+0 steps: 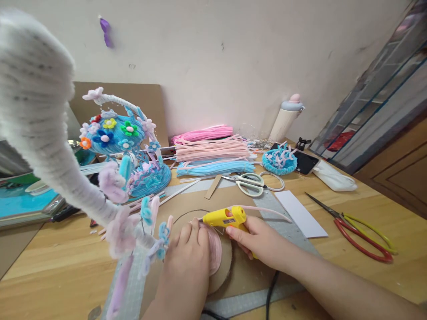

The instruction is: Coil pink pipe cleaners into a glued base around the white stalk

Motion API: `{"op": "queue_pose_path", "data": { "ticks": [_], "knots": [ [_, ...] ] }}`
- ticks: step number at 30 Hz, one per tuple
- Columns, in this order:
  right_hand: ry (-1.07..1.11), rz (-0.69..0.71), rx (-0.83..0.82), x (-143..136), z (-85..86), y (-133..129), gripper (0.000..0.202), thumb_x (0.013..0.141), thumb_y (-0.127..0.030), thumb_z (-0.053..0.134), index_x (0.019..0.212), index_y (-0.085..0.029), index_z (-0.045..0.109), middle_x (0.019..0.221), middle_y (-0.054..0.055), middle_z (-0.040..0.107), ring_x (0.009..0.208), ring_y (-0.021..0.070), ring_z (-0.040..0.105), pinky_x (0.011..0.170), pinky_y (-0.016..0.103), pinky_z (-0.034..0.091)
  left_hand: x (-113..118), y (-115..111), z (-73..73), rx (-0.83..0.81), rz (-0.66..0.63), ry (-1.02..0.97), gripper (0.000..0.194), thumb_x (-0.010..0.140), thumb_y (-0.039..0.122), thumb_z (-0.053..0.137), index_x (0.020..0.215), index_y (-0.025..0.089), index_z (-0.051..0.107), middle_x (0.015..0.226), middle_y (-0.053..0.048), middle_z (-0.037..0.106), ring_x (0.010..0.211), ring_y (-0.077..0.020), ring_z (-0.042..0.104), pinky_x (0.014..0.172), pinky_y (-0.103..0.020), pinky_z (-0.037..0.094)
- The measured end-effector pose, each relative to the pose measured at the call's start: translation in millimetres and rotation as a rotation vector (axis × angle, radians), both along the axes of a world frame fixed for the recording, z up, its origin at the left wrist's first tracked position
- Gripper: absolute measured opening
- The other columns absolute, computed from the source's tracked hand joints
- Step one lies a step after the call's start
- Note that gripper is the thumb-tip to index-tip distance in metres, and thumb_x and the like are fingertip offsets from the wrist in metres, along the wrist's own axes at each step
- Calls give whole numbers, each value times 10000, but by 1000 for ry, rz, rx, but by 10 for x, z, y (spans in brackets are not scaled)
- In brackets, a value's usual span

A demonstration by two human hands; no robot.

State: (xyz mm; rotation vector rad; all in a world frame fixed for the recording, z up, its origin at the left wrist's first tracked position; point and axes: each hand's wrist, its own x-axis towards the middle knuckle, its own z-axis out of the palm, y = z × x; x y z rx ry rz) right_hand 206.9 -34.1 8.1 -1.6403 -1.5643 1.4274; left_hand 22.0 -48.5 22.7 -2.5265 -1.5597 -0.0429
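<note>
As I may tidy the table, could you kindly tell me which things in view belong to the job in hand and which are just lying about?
Seemingly in use:
yellow glue gun, in the right hand
pink coil on cardboard disc, under the left hand
pink strand

Probably just lying about:
white bottle
dark phone
white pouch

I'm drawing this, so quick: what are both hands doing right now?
Left hand: over the pink fuzzy coil on the round brown cardboard; can't tell if it's gripping.
Right hand: closed, holding the yellow plastic glue gun.
</note>
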Motion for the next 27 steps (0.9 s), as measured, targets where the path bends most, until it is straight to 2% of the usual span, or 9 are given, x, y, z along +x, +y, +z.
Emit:
{"op": "queue_pose_path", "data": {
  "ticks": [9, 18, 24, 27],
  "knots": [
    [-6, 19, -28, 30, 20, 25, 312, 867, -491, 494, 912, -185, 537, 527, -59, 483, 449, 123, 493, 429, 226, 365, -22, -5, -49, 41, 4, 6, 395, 821, 8, 442, 1124, 168, 638, 1217, -104, 642, 1067, -246, 599, 1073, -588, 313],
    [-81, -5, -53, 127, 53, -75, 326, 872, -503, 482, 935, -189, 542, 543, -36, 507, 485, 146, 516, 466, 254, 383, -21, -18, -55, 26, 6, 1, 416, 827, -5, 411, 1138, 167, 628, 1228, -84, 639, 1082, -243, 586, 1108, -606, 224],
    [-60, -24, -58, 167, 123, -155, 357, 870, -477, 474, 1103, -207, 498, 547, -58, 494, 487, 144, 506, 475, 248, 384, -53, -16, -77, 32, -15, 2, 407, 845, -3, 389, 1146, 158, 610, 1251, -91, 622, 1109, -245, 563, 1114, -601, 198],
    [-86, -27, -75, 180, 158, -190, 353, 863, -485, 466, 1047, -186, 503, 547, -53, 491, 498, 145, 506, 491, 252, 384, -61, -8, -86, 34, -17, -3, 408, 836, -7, 393, 1141, 156, 610, 1242, -91, 628, 1097, -249, 569, 1107, -608, 205]
  ]
}}
